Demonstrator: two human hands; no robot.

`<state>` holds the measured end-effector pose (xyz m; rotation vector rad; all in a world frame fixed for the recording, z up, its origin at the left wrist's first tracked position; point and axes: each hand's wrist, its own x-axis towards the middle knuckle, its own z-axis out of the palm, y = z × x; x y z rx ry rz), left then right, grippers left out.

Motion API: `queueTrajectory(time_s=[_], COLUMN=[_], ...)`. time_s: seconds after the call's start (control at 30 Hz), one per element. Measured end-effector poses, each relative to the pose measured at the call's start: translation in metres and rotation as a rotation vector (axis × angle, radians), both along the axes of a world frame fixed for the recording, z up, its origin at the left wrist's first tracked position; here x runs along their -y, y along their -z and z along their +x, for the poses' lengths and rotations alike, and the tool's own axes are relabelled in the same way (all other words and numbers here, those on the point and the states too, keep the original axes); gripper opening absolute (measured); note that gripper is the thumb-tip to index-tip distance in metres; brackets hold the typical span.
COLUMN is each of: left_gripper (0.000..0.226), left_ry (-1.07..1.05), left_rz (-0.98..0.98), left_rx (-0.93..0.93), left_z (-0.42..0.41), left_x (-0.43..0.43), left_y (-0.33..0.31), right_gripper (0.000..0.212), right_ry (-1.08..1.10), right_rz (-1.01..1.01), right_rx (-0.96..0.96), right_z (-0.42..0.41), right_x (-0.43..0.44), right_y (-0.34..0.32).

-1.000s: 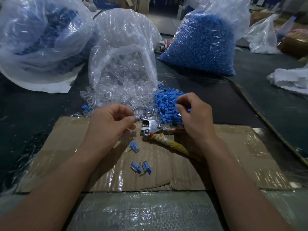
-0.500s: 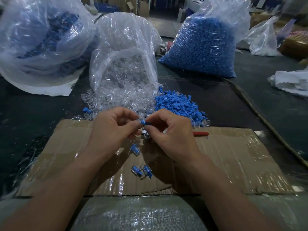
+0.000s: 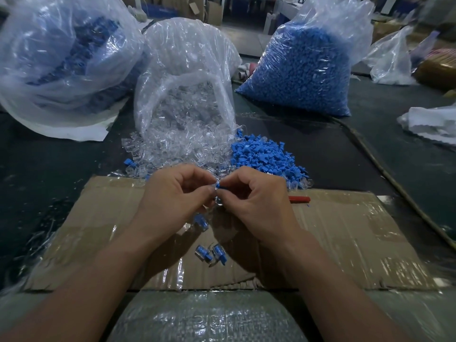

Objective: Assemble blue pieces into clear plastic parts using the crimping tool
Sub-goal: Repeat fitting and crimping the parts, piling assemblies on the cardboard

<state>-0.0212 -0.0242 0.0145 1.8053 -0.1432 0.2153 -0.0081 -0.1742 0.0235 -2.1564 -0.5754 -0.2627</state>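
Two bare hands met fingertip to fingertip over a tape-covered cardboard sheet (image 3: 345,238) on a dark work table (image 3: 49,169). The right hand (image 3: 259,206) pinched a small blue piece (image 3: 218,185) between thumb and forefinger, its other fingers curled toward the palm. The left hand (image 3: 172,201), fingers likewise curled, gripped a clear plastic part (image 3: 218,201) just beneath the blue piece and touching it (fingertips hid most of the part, so how far the two were joined could not be told). Both items sat in the narrow space between the hands, raised off the cardboard.

The crimping tool (image 3: 299,199) lay on the cardboard behind the right hand, held by neither hand. Only the red end of one handle showed past the knuckles. Three assembled pieces (image 3: 203,254), blue set in clear, lay on the cardboard below the hands: one near the left palm, two side by side nearer the camera.

Beyond the hands, spilled clear parts (image 3: 177,149) fanned from the mouth of an open clear bag (image 3: 185,58), touching a heap of loose blue pieces (image 3: 264,156) to their right. A full bag of blue pieces (image 3: 303,70) stood farther back on the right, and a large bag (image 3: 61,58) with dark blue contents lay at far left. Any lettering in the background was too blurred to read.
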Motion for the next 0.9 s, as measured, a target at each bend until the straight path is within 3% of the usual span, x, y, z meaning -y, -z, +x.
queueTrajectory(time_s=[0.17, 0.33, 0.47, 0.73, 0.9], left_gripper=[0.017, 0.009, 0.015, 0.007, 0.006], left_ry=[0.024, 0.074, 0.106, 0.108, 0.083], left_rz=[-0.156, -0.188, -0.227, -0.274, -0.318], left_rx=[-0.06, -0.084, -0.097, -0.174, -0.207], left_z=[0.0003, -0.0019, -0.0026, -0.0002, 0.0013], left_x=[-0.0037, -0.0047, -0.0039, -0.0043, -0.0035], left_y=[-0.0026, -0.0053, -0.0043, -0.0046, -0.0043], right_gripper=[0.022, 0.027, 0.025, 0.018, 0.031], right_ry=[-0.004, -0.091, -0.118, -0.154, -0.203], right_rz=[0.034, 0.164, 0.236, 0.246, 0.21], right_rx=[0.072, -0.125, -0.184, -0.116, -0.05], right_z=[0.001, 0.0, -0.0003, 0.0003, 0.0009], right_x=[0.0003, 0.0019, 0.0052, 0.0049, 0.0065], right_y=[-0.0007, 0.0008, 0.0003, 0.0027, 0.0033])
